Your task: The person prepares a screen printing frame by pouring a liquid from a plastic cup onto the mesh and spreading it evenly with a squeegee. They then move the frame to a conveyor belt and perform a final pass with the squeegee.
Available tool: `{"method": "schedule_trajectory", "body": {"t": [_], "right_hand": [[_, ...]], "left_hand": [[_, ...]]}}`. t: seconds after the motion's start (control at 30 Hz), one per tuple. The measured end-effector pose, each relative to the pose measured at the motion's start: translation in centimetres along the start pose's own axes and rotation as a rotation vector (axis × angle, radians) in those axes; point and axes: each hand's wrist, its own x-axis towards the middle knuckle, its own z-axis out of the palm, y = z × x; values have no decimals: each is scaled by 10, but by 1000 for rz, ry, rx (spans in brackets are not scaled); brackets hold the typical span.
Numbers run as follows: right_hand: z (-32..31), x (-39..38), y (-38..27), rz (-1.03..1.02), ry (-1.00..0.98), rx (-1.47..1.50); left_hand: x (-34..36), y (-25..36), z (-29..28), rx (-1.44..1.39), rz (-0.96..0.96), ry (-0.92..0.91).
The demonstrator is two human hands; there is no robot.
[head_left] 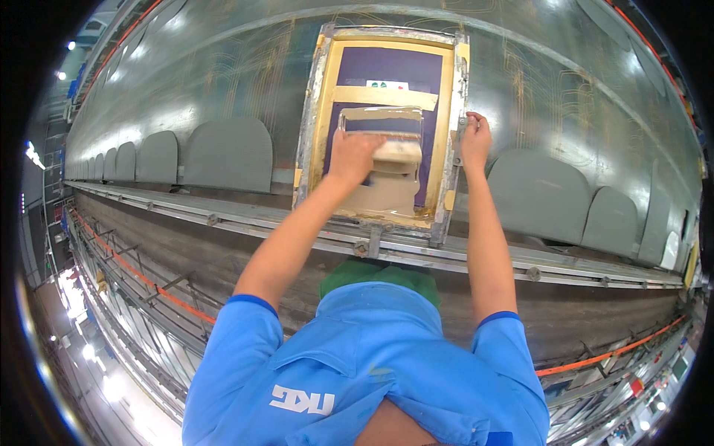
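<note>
A printing screen (pixel 304 137) with a worn metal frame lies across the long table in front of me. Inside it, tan tape borders a dark purple mesh (pixel 383 65). My left hand (pixel 352 156) is closed round the near-left end of a squeegee (pixel 399 152), which lies across the mesh; its far edge looks slightly blurred. Beige ink (pixel 383 193) spreads over the mesh on the near side of the squeegee, with a thinner patch beyond it. At the frame's right side, my right hand (pixel 477 140) is closed with its fingertips on the metal edge.
Grey rounded fabric pieces (pixel 229 154) lie in a row on the table to the left, and more grey pieces (pixel 539 195) to the right. A metal rail (pixel 260 227) with small stops runs along the near edge. Orange edging (pixel 141 275) marks another table behind me.
</note>
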Motion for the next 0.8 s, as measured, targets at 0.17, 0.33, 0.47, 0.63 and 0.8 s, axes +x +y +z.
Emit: {"method": "schedule_trajectory", "body": {"t": [0.17, 0.33, 0.47, 0.63, 0.8], "right_hand": [[-5, 13, 17, 13, -17, 11], [-11, 18, -24, -113, 42, -28], [42, -19, -82, -67, 8, -22], [205, -99, -147, -216, 58, 67], [333, -175, -212, 17, -68, 112]], "left_hand": [[-79, 35, 1, 66, 71, 28], [-114, 31, -18, -81, 87, 70], [-141, -27, -52, -120, -14, 34], [-193, -189, -98, -54, -54, 20], [-242, -349, -128, -59, -105, -170]]}}
